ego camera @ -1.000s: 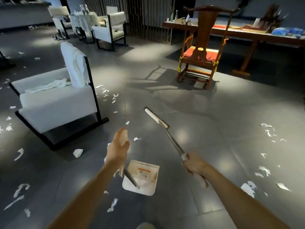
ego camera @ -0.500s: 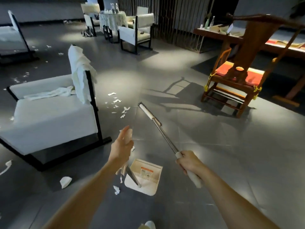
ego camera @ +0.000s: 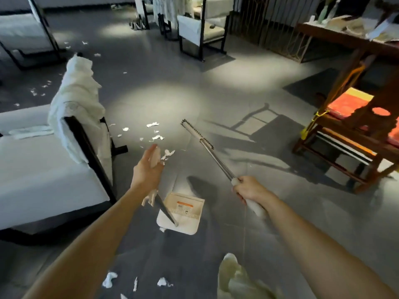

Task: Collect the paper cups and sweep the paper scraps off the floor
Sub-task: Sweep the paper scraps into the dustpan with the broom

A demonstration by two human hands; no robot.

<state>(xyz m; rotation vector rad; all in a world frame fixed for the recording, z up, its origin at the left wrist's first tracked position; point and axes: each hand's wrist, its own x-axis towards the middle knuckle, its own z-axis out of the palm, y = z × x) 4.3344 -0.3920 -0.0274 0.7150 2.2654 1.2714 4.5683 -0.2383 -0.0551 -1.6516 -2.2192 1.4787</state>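
My left hand (ego camera: 148,169) grips the handle of a white dustpan (ego camera: 183,214), whose pan hangs just above the floor below it. My right hand (ego camera: 248,188) grips the white end of a broom (ego camera: 207,145); the metal pole slants up and left to the brush head near the floor. Paper scraps (ego camera: 154,131) lie ahead of the left hand beside the white armchair. More scraps (ego camera: 110,279) lie by my feet. No paper cup shows clearly.
A white armchair (ego camera: 43,160) draped with white cloth stands at left. A wooden chair (ego camera: 356,134) with an orange cushion is at right, a long wooden table (ego camera: 345,39) behind it. More white chairs (ego camera: 200,31) and scattered scraps (ego camera: 38,91) lie farther back.
The view has swung left and moved forward, so the wooden chair slid to the right edge. Both hands keep their holds; the scraps by the armchair are closer.
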